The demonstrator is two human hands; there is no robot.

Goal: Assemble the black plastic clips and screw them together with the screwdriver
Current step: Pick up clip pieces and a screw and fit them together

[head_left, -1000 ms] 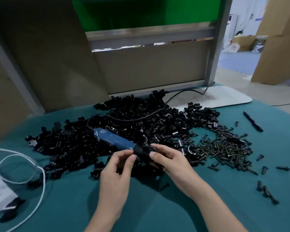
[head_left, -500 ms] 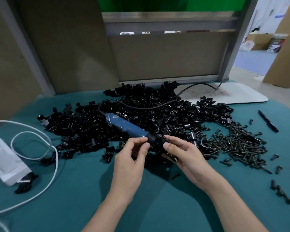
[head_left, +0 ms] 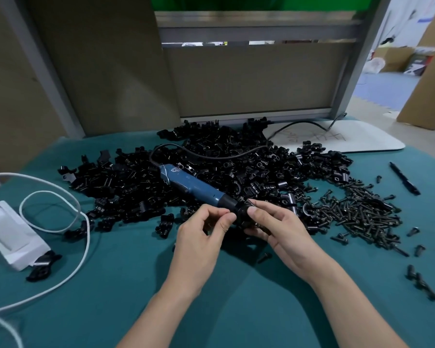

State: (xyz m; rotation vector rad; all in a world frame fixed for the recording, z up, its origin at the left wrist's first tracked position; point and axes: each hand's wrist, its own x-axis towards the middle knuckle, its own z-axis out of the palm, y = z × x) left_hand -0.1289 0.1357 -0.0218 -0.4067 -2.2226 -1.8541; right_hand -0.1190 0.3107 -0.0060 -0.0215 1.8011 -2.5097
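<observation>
One desk (head_left: 236, 305). One clip heap (head_left: 236, 151), uncountable, mid-desk; one screw heap (head_left: 362, 212) right of it. One screwdriver (head_left: 194, 184) lies on the clips. One pen (head_left: 404, 179) far right. Two hands: left hand (head_left: 199, 244) and right hand (head_left: 284, 232) pinch one clip (head_left: 245, 218) at the screwdriver's tip. Grip unchanged from earlier.

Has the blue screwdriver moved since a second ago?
No. The blue screwdriver lies unchanged on the clip pile; only the view shifted.
</observation>
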